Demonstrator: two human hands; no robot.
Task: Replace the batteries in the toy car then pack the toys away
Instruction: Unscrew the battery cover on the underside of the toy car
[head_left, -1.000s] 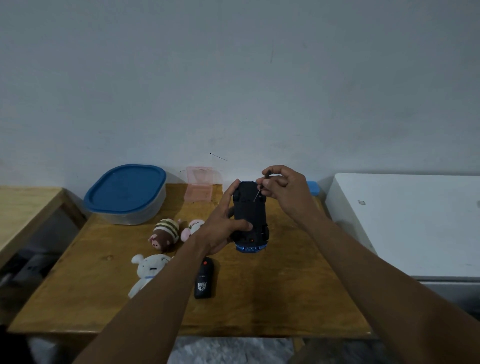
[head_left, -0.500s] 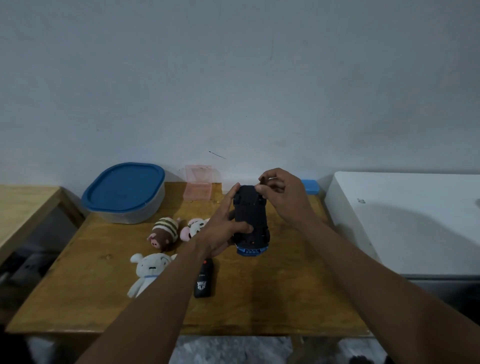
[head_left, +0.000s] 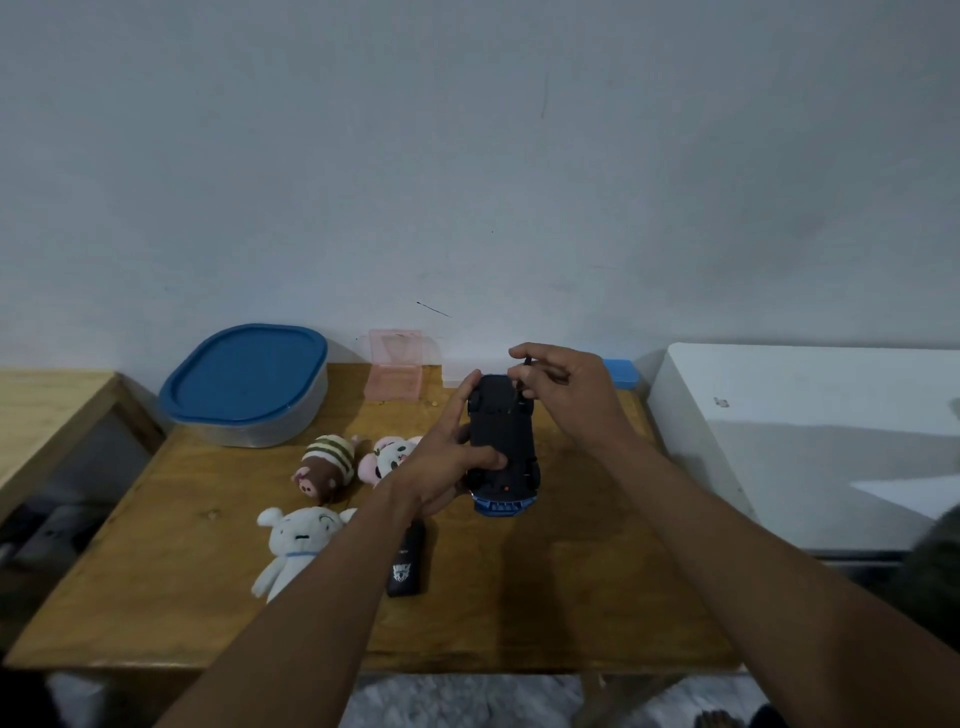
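- The wooden table (head_left: 545, 597) carries all the toys.
- The blue-lidded container (head_left: 244, 382) stands at 10 o'clock.
- I hold the toy car (head_left: 503, 447) upside down above the table centre; my left hand (head_left: 441, 462) is closed around it.
- My right hand (head_left: 566, 389) pinches a thin screwdriver (head_left: 521, 384) at the car's 12 o'clock end.

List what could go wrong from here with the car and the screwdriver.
1. The left hand holds the upturned car in the air, not on the table; pressure from the screwdriver may tip it or make the tip slip.
2. A freed screw could drop and roll off the table.
3. The right hand pinches the thin tool by its fingertips, so the grip may slip.
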